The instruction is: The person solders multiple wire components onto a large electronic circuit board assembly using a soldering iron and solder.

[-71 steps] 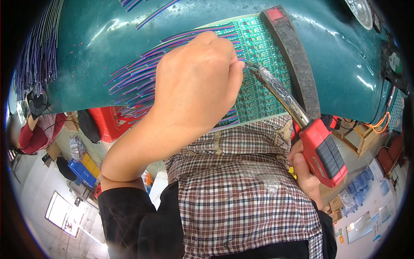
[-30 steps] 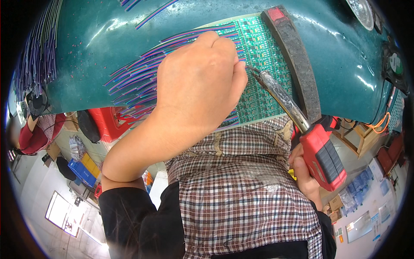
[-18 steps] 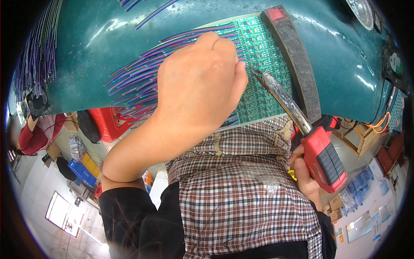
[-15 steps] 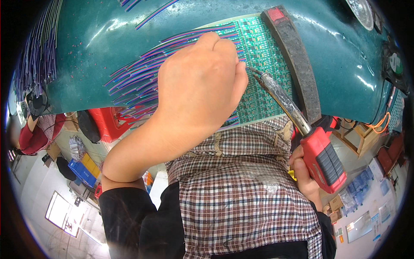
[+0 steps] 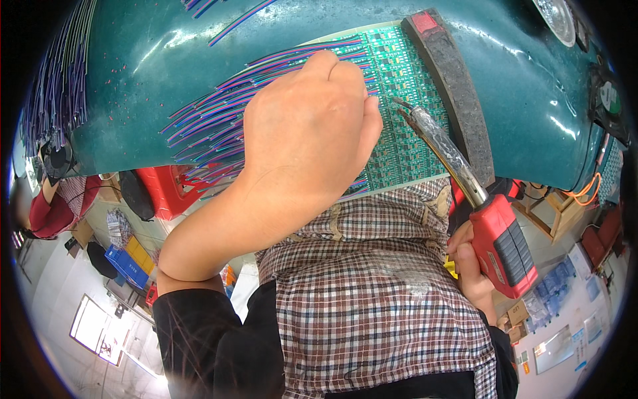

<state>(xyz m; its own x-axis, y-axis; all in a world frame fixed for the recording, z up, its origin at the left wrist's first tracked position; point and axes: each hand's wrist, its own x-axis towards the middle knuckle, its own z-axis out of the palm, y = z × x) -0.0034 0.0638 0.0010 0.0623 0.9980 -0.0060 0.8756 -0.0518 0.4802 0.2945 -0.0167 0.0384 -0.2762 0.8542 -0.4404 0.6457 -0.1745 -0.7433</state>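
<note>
My left hand (image 5: 309,123) is closed over a row of purple, blue and pink wires (image 5: 206,123), its fingertips hidden beneath it. Those wires run to the left edge of a green circuit-board panel (image 5: 405,86) packed with small parts. In my right hand (image 5: 470,266) is a soldering iron (image 5: 503,246) with a red and black handle. Its metal tip points up and left over the panel, a short way right of my left thumb. A dark grey bar (image 5: 458,86) lies along the panel's right side.
The green table mat (image 5: 166,60) carries more bundled wires (image 5: 63,80) at the far left. At the right stand a round metal dish (image 5: 557,20) and a small black fan (image 5: 606,96). A red stool (image 5: 166,189) is below the table edge; another person's red sleeve (image 5: 50,213) shows at left.
The soldering iron has shifted slightly right, and its tip has drawn away from my left thumb. My left hand stays practically where it was.
</note>
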